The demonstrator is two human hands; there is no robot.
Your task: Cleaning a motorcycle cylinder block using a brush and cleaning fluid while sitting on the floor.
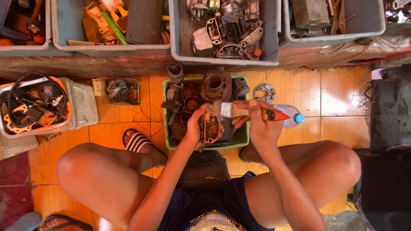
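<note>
My left hand (195, 126) grips a small oily orange-brown engine part (210, 128) over a green tray (244, 139) on the floor. My right hand (260, 124) holds a paintbrush (239, 111) with a wooden handle and an orange-red tip; its bristles point left and rest at the top of the part. The tray holds several greasy engine pieces, among them a ribbed cylinder (216, 85) at its far end.
Grey bins (182, 47) of metal parts and tools line the far side. A grey tub (83, 105) with an orange casing and cables stands at the left. A clear bottle with a blue cap (295, 116) and a round gasket (264, 92) lie right of the tray. My knees flank the tray.
</note>
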